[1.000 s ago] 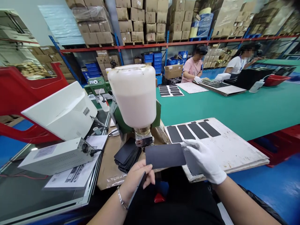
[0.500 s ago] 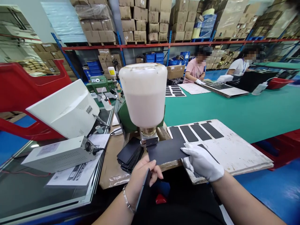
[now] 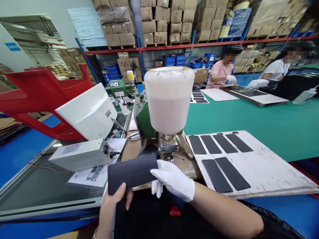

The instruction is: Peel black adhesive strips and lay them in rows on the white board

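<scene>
Panel [image 3: 132, 173] between left hand [image 3: 114, 207]; right hand [image 3: 173, 181]

1. Work surface: green-topped workbench [image 3: 249, 142].
2. Near section: white board [image 3: 274, 172] carrying six black rectangular strips [image 3: 224, 174], four above two.
3. Far section: white sheet [image 3: 218, 94]; stacked boards [image 3: 259, 98].

Cardboard cartons [image 3: 159, 23] stacked on red pallet racking [image 3: 174, 47] above blue plastic bins [image 3: 171, 60] rise behind a green-topped workbench [image 3: 249, 132], where a co-worker in a pink shirt [image 3: 220, 74] and another in white [image 3: 272, 70] sit, while a white monitor [image 3: 87, 113] and a vented metal power unit [image 3: 79, 154] stand at left.
</scene>
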{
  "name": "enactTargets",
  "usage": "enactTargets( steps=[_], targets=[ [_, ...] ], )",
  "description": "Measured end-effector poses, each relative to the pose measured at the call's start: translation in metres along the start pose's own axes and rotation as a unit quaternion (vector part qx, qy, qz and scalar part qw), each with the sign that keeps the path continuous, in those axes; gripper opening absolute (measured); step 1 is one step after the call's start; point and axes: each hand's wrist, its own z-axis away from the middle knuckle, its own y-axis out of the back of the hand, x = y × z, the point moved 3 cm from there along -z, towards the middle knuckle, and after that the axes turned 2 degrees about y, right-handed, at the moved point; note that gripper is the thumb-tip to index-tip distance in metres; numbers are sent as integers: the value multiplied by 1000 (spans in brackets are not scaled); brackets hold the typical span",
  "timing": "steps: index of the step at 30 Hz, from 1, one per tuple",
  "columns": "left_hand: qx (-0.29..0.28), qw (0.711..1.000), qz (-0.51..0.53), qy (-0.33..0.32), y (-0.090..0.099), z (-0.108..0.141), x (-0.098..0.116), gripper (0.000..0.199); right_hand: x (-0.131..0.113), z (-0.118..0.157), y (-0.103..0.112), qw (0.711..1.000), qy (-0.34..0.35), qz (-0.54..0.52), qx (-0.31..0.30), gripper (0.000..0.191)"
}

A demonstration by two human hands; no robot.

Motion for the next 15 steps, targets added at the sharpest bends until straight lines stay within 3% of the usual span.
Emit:
enactTargets(
  steps=[4, 6, 8, 12, 15],
  targets=[
    [-26, 999, 24, -32, -30, -9, -8, 21, -3, 38, 47, 991, -21, 129, -8, 43],
    [-81, 996, 38, -9, -51, -19, -15, 38, -3, 58, 72, 991, -10, 130, 38, 51],
    [-159, 986, 38, 31, -76, -30, -17, 42, -2, 75, 89, 990, -3, 107, 90, 56],
    [-292, 950, 52, 92, -129, -48, -6, 19, -5, 94, 99, 972, 13, 178, 155, 53],
    [-296, 944, 91, 119, -151, -56, 2, 13, -14, 97, 96, 948, 34, 244, 203, 49]
  ],
)
